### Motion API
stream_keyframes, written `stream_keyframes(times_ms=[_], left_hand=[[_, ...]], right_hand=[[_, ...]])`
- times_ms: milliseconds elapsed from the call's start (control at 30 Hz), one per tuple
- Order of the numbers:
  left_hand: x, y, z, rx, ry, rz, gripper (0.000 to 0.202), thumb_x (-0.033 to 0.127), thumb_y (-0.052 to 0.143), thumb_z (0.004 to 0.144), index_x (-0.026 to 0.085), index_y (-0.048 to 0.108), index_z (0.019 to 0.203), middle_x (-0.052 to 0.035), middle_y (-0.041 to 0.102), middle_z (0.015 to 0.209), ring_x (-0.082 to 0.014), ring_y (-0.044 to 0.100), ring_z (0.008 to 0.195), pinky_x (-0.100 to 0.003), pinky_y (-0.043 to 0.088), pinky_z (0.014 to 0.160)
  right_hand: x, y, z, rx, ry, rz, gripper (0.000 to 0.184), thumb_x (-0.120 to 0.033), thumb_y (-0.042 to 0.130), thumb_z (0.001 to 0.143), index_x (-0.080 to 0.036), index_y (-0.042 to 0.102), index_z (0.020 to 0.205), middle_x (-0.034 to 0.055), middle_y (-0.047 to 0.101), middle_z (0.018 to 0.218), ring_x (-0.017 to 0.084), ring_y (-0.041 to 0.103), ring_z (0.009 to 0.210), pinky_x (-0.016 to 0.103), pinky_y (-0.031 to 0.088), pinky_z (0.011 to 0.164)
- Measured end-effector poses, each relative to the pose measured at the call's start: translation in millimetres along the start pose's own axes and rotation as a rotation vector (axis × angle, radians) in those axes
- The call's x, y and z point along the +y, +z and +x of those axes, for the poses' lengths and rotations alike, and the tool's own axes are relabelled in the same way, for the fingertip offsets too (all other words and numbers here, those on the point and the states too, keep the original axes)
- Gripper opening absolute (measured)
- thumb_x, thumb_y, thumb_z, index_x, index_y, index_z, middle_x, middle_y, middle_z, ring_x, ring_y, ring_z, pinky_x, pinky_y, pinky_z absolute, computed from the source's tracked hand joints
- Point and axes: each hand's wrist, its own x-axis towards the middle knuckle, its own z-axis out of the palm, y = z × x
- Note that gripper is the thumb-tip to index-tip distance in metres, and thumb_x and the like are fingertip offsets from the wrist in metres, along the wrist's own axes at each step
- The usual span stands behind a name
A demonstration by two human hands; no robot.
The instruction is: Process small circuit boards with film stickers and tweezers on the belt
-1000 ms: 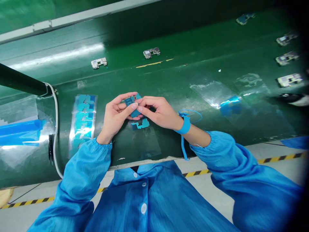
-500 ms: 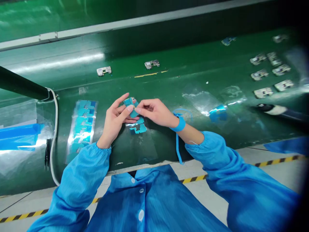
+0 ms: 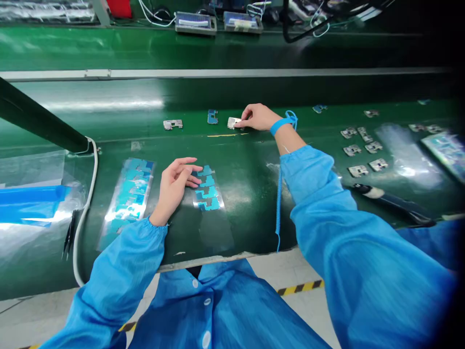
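My right hand (image 3: 257, 118) reaches to the back of the mat, with thumb and fingers closed on the edge of a small silvery circuit board (image 3: 233, 122); part of the board is hidden under the fingertips. My left hand (image 3: 176, 182) rests empty, its fingers apart, beside a clear strip of teal cut-out film stickers (image 3: 208, 192). A board with a blue face (image 3: 212, 117) lies left of my right hand. Further left is another silvery board (image 3: 173, 124). A larger sheet of teal stickers (image 3: 132, 189) lies left of my left hand.
Several boards (image 3: 358, 170) lie at the right, near a dark-handled tool (image 3: 394, 203). Black tweezers (image 3: 69, 235), a white cable (image 3: 87, 208) and a dark post (image 3: 43, 118) stand at the left. A blue coiled cord (image 3: 279, 208) hangs from my right wrist.
Both hands were together around a teal-covered piece. Now my right hand has moved away to a board at the back, my left is empty, and a blue-faced board lies on the mat.
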Motion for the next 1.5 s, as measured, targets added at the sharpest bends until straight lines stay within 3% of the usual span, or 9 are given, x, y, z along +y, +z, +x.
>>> stream_keyframes(times_ms=[167, 267, 367, 500, 600, 733, 967, 1233, 1500], left_hand=[[-5, 2.5, -1, 0.011, 0.021, -0.021, 0.042, 0.04, 0.075, 0.103, 0.02, 0.069, 0.14, -0.0128, 0.081, 0.134, -0.0171, 0.082, 0.087, -0.028, 0.067, 0.077], [-9, 7.2, -3, -0.074, 0.058, -0.138, 0.058, 0.048, 0.076, 0.106, 0.036, 0.059, 0.16, -0.007, 0.056, 0.174, -0.0234, 0.074, 0.137, -0.034, 0.064, 0.109], [-11, 10.8, -3, -0.161, 0.079, -0.255, 0.051, 0.055, 0.07, 0.109, 0.032, 0.067, 0.154, -0.0057, 0.052, 0.177, -0.0273, 0.054, 0.161, -0.039, 0.051, 0.129], [-11, 8.3, 1, -0.069, -0.072, -0.282, 0.047, 0.048, 0.069, 0.11, 0.019, 0.065, 0.147, -0.0163, 0.075, 0.15, -0.0248, 0.081, 0.123, -0.04, 0.064, 0.109], [-10, 4.0, 4, -0.084, -0.264, -0.264, 0.029, 0.023, 0.065, 0.108, 0.017, 0.056, 0.135, -0.0156, 0.085, 0.121, -0.0189, 0.084, 0.088, -0.039, 0.068, 0.096], [-14, -1.3, 8, -0.069, -0.269, -0.233, 0.02, 0.009, 0.063, 0.103, 0.021, 0.047, 0.108, -0.0116, 0.087, 0.107, -0.0205, 0.086, 0.093, -0.042, 0.069, 0.099], [-20, -11.1, 15, -0.191, -0.26, -0.176, 0.028, 0.015, 0.081, 0.097, 0.011, 0.071, 0.123, -0.0163, 0.084, 0.119, -0.0202, 0.086, 0.095, -0.034, 0.071, 0.094], [-15, -6.0, 11, -0.144, -0.249, -0.081, 0.046, 0.01, 0.073, 0.101, 0.017, 0.055, 0.143, -0.0098, 0.085, 0.108, -0.0205, 0.086, 0.092, -0.038, 0.07, 0.096], [-13, -7.8, 10, -0.09, -0.146, -0.01, 0.026, 0.025, 0.09, 0.091, 0.015, 0.066, 0.094, -0.0066, 0.083, 0.089, -0.0114, 0.073, 0.068, -0.023, 0.056, 0.068]], right_hand=[[-52, 29, -48, 0.105, -0.14, 0.441, 0.029, -0.028, 0.1, 0.08, -0.015, 0.076, 0.092, -0.0002, 0.073, 0.074, 0.011, 0.06, 0.068, 0.031, 0.047, 0.068], [-113, 68, -115, -0.139, -0.316, 0.724, 0.041, -0.055, 0.091, 0.088, -0.018, 0.079, 0.1, 0.0055, 0.081, 0.094, 0.018, 0.069, 0.078, 0.035, 0.058, 0.075], [-149, 95, -175, -0.221, -0.456, 0.708, 0.042, -0.06, 0.078, 0.099, -0.019, 0.076, 0.108, 0.0078, 0.081, 0.107, 0.023, 0.072, 0.093, 0.04, 0.062, 0.086], [-128, 100, -223, 0.12, -0.535, 0.207, 0.036, -0.046, 0.067, 0.11, -0.019, 0.071, 0.133, 0.0153, 0.074, 0.122, 0.031, 0.067, 0.11, 0.051, 0.057, 0.101], [-93, 99, -242, -0.056, -0.616, -0.057, 0.052, -0.049, 0.068, 0.11, -0.018, 0.065, 0.151, 0.0218, 0.069, 0.144, 0.039, 0.062, 0.129, 0.058, 0.055, 0.108], [-68, 109, -254, -0.077, -0.607, -0.289, 0.061, -0.051, 0.072, 0.107, -0.025, 0.065, 0.161, 0.0195, 0.059, 0.167, 0.044, 0.052, 0.14, 0.063, 0.051, 0.105], [-67, 122, -246, 0.069, -0.736, -0.278, 0.039, -0.047, 0.073, 0.107, -0.028, 0.082, 0.14, 0.013, 0.075, 0.148, 0.035, 0.058, 0.127, 0.051, 0.05, 0.099], [-78, 104, -246, 0.392, -1.161, -0.35, 0.022, -0.009, 0.07, 0.109, -0.017, 0.079, 0.126, 0.0066, 0.086, 0.125, 0.02, 0.071, 0.112, 0.038, 0.049, 0.09], [-119, 73, -271, 0.216, -1.11, 0.148, 0.012, -0.012, 0.078, 0.104, -0.017, 0.083, 0.114, 0.0062, 0.08, 0.094, 0.018, 0.069, 0.085, 0.034, 0.055, 0.075]])
